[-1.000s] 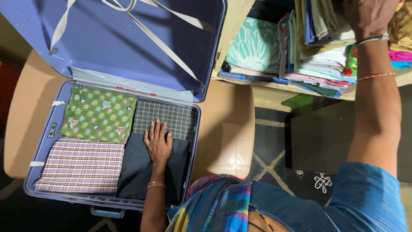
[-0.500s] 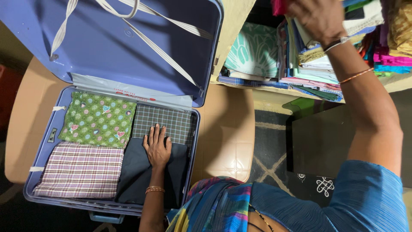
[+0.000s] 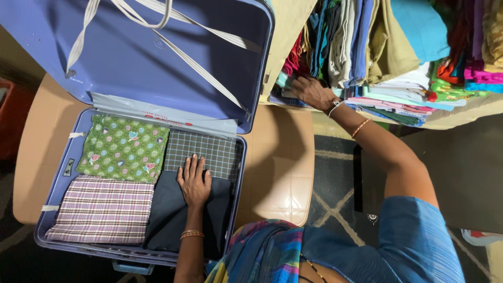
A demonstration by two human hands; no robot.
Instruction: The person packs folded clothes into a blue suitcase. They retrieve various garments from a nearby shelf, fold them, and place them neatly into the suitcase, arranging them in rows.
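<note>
Clothes are soft and light, so your flat, open left hand (image 3: 194, 183) presses the dark cloth (image 3: 170, 217) while your open right hand (image 3: 313, 93) touches the folded pile (image 3: 398, 78).

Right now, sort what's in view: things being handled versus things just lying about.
Being handled:
left hand flat on the dark folded cloth
right hand at the shelf's clothes stack
open blue suitcase

Lying about:
green patterned cloth
striped cloth
grey checked cloth
beige seat
</note>
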